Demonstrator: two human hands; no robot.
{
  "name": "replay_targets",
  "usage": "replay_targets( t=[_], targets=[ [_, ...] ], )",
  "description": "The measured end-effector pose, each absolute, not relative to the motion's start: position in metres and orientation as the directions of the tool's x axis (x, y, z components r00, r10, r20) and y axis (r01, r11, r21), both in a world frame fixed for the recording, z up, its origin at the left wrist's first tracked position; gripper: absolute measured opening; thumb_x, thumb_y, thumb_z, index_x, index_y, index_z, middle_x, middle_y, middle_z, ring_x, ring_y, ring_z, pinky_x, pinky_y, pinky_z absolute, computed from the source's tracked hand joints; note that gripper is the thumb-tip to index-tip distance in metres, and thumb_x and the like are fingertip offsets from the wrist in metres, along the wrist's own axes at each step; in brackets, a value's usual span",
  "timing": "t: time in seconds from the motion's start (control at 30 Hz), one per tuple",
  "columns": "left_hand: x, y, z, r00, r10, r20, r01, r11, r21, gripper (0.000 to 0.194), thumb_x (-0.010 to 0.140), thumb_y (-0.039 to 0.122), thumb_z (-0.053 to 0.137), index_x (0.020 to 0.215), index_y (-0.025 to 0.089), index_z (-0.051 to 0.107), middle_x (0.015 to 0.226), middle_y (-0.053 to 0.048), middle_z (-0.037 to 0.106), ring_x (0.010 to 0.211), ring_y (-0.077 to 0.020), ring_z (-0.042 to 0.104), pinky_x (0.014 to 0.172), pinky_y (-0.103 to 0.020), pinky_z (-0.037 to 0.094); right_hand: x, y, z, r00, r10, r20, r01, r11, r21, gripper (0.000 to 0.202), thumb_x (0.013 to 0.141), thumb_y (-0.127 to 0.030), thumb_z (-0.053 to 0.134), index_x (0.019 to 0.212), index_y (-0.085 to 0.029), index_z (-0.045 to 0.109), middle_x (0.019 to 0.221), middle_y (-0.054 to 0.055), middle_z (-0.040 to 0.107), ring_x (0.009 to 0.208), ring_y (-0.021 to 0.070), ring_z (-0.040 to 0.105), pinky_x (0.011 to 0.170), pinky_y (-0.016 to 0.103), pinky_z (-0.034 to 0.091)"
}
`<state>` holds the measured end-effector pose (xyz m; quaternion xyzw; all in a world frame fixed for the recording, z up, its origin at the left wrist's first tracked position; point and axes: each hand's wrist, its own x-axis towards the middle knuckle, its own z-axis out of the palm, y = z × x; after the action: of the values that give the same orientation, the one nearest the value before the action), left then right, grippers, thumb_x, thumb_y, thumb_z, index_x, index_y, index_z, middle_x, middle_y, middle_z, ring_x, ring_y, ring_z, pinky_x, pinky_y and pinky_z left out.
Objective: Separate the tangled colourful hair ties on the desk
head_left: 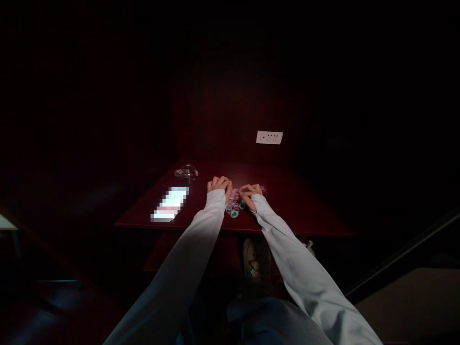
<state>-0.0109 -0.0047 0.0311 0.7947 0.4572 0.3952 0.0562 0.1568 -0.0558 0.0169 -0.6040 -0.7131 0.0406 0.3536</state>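
A small heap of thin coloured bands, which look like hair ties [234, 207], lies on the dark red table [287, 211] between my hands. Pink, purple and green ones show. My left hand [219, 186] rests at the heap's left, its fingers curled and close together; anything in them is hidden. From the right, my right hand [253, 191] reaches over the heap, thumb and forefinger pinched together. What lies between those fingertips is too small to make out. A few pink bands [263, 189] stick out beyond the right hand.
To the left lies a phone [170, 204] with a bright, blurred-out screen. Behind it stands a clear plastic container [187, 171]. A white wall socket [269, 137] is set in the panel at the back. Under the table's front edge a shoe [250, 256] shows.
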Motion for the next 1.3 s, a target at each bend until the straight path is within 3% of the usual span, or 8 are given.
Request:
replay_targets(
  t=[0.23, 0.6, 0.77, 0.93, 1.3],
  targets=[
    [-0.012, 0.0, 0.03, 0.158, 0.801, 0.577, 0.668, -0.518, 0.535, 0.043, 0.108, 0.027, 0.037, 0.087, 0.025, 0.074, 0.113, -0.006, 0.074, 0.113, -0.0283, 0.055, 0.099, -0.046, 0.039, 0.151, -0.06, 0.02, -0.122, 0.881, 0.456, 0.848, 0.332, -0.413, 0.036, 0.104, -0.043, 0.054, 0.09, -0.036, 0.086, 0.119, 0.001, 0.074, 0.11, 0.0253, 0.046, 0.106, 0.044, 0.036],
    [-0.012, 0.001, 0.029, 0.203, 0.791, 0.578, 0.674, -0.541, 0.503, 0.04, 0.109, 0.031, 0.039, 0.085, 0.025, 0.071, 0.114, -0.004, 0.075, 0.112, -0.0276, 0.055, 0.099, -0.045, 0.038, 0.15, -0.059, 0.019, -0.14, 0.859, 0.492, 0.874, 0.341, -0.347, 0.012, 0.09, -0.036, 0.075, 0.096, -0.033, 0.085, 0.117, 0.004, 0.074, 0.11, 0.0269, 0.046, 0.103, 0.044, 0.036],
    [-0.012, -0.002, 0.031, 0.211, 0.794, 0.571, 0.678, -0.539, 0.499, 0.04, 0.108, 0.028, 0.038, 0.086, 0.024, 0.072, 0.116, -0.005, 0.075, 0.113, -0.0277, 0.055, 0.1, -0.046, 0.038, 0.149, -0.059, 0.019, -0.155, 0.86, 0.486, 0.873, 0.35, -0.341, 0.018, 0.084, -0.033, 0.08, 0.101, -0.035, 0.085, 0.12, 0.003, 0.073, 0.109, 0.0279, 0.046, 0.103, 0.046, 0.036],
    [-0.012, -0.003, 0.033, 0.223, 0.792, 0.569, 0.685, -0.543, 0.487, 0.037, 0.108, 0.028, 0.042, 0.087, 0.025, 0.073, 0.115, -0.005, 0.074, 0.113, -0.0277, 0.056, 0.099, -0.045, 0.039, 0.147, -0.058, 0.017, -0.196, 0.863, 0.466, 0.874, 0.369, -0.315, 0.018, 0.086, -0.03, 0.077, 0.1, -0.037, 0.086, 0.118, 0.003, 0.073, 0.109, 0.0272, 0.045, 0.102, 0.045, 0.035],
    [-0.012, -0.011, 0.043, 0.244, 0.832, 0.499, 0.735, -0.494, 0.465, 0.032, 0.107, 0.025, 0.046, 0.091, 0.024, 0.074, 0.119, -0.003, 0.074, 0.118, -0.0259, 0.056, 0.101, -0.041, 0.037, 0.152, -0.056, 0.014, -0.229, 0.841, 0.491, 0.883, 0.392, -0.259, 0.017, 0.089, -0.038, 0.079, 0.104, -0.036, 0.086, 0.119, 0.005, 0.073, 0.111, 0.0281, 0.046, 0.099, 0.045, 0.037]
  ],
)
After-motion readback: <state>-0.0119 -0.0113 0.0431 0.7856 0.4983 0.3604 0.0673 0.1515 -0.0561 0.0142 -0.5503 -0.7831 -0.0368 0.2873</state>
